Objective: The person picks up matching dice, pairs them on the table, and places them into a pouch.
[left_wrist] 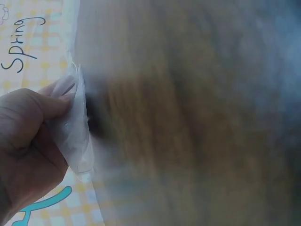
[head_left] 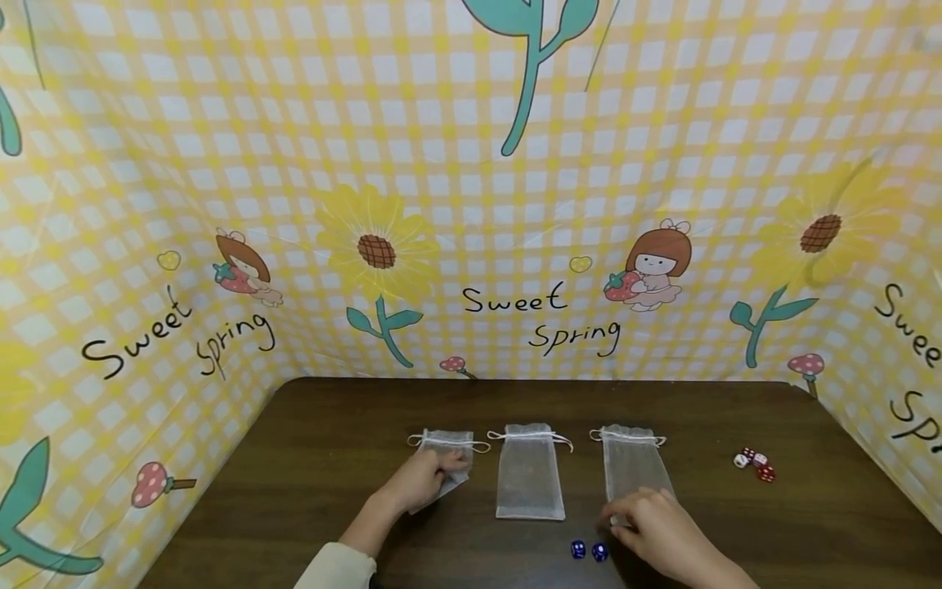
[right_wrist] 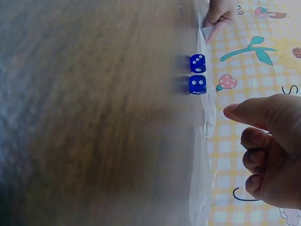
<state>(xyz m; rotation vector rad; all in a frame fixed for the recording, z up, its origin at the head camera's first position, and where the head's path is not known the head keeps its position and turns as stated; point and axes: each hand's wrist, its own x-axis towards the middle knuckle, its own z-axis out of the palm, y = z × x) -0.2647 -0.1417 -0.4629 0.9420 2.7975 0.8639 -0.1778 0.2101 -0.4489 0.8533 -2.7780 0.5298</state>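
Note:
My left hand (head_left: 421,478) pinches the small white mesh drawstring bag (head_left: 446,442) at the left between thumb and fingers, as the left wrist view also shows; part of this bag (left_wrist: 75,129) bunches in the grip. Over the lower end of the right mesh bag (head_left: 634,466) hovers my right hand (head_left: 651,523), its fingers loosely curled and the thumb stretched out, with nothing visible in it. Two blue dice (head_left: 578,550) with white dots lie just left of its fingertips. Between the hands, a middle mesh bag (head_left: 530,478) lies flat with its drawstring at the far end.
Several red and white dice (head_left: 765,473) sit in a cluster at the right of the dark wooden table (head_left: 353,409). A yellow checked cloth (head_left: 486,204) with printed flowers and lettering hangs behind the table and along both sides.

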